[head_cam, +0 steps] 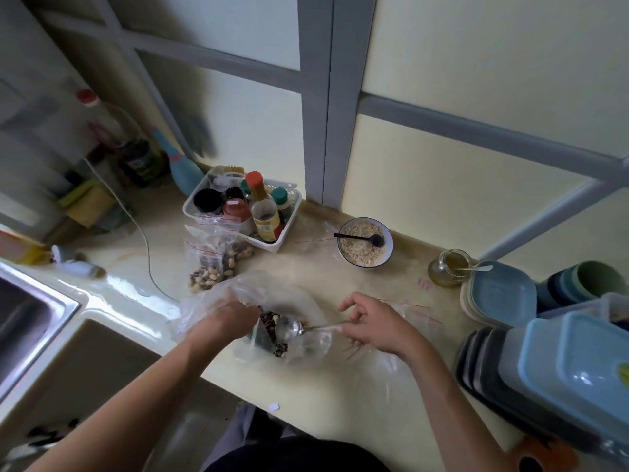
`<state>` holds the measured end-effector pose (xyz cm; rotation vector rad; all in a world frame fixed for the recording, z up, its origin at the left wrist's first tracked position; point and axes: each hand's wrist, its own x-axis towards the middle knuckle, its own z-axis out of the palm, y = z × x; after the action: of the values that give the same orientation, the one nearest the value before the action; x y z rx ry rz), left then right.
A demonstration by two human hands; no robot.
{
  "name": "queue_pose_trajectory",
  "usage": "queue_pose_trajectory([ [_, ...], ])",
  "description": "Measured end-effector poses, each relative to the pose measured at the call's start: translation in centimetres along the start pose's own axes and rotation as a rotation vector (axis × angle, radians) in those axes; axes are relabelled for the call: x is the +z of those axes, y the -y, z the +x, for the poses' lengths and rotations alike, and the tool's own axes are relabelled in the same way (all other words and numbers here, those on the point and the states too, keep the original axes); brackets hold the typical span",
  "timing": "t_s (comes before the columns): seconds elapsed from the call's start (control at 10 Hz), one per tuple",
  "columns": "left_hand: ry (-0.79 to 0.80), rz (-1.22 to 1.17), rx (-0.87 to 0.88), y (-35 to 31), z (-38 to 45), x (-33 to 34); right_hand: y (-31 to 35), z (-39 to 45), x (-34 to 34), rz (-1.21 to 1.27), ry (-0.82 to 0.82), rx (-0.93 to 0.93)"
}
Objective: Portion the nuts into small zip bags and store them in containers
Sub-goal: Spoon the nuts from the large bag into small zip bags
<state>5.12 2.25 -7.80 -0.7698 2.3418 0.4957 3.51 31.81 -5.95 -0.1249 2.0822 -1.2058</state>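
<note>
My left hand (235, 310) grips the rim of a large clear plastic bag (269, 294) holding dark mixed nuts (267, 330) near the counter's front edge. My right hand (372, 323) pinches the handle of a metal spoon (289, 329), whose bowl lies in the bag's mouth over the nuts. Two small zip bags filled with nuts (212, 264) lie behind the big bag, by the white basket. More empty zip bags (405, 310) lie flat under and beside my right hand. Stacked blue-lidded containers (561, 366) stand at the right.
A white basket (292, 204) of sauce bottles stands at the back. A bowl of oats (366, 245) with a black spoon and a glass jar (447, 272) sit toward the right. The steel sink (30, 315) is on the left; a white cable (143, 233) crosses the counter.
</note>
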Motion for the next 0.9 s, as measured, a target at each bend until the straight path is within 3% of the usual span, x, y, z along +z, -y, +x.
queue_pose_trajectory([
  [0.1, 0.029, 0.165, 0.246, -0.2, -1.0, -0.6, 2.2, 0.4, 2.6, 0.246, -0.147, -0.134],
  [0.2, 0.143, -0.11, 0.46, -0.5, -1.7, -0.8, 2.9, 1.6, 7.4, 0.194, -0.288, -0.159],
  [0.3, 0.158, -0.122, 0.588, 1.1, 1.4, 0.9, 2.1, 3.0, 12.5, -0.063, -0.385, -0.195],
  [0.5, 0.113, -0.153, 0.575, 2.8, 0.0, 0.0, -0.5, 4.9, 15.8, -0.244, -0.368, 0.029],
  [0.6, 0.097, -0.145, 0.567, 3.8, -0.2, -0.3, -1.6, 6.1, 14.8, -0.128, -0.423, 0.123],
  [0.8, 0.22, 0.051, 0.4, 3.8, 1.2, -2.5, 2.9, 5.0, 13.8, -0.432, -0.636, 0.323],
  [0.9, -0.033, -0.005, 0.494, 2.4, 0.8, -3.4, 4.6, 4.8, 12.4, -0.558, -0.682, 0.347],
])
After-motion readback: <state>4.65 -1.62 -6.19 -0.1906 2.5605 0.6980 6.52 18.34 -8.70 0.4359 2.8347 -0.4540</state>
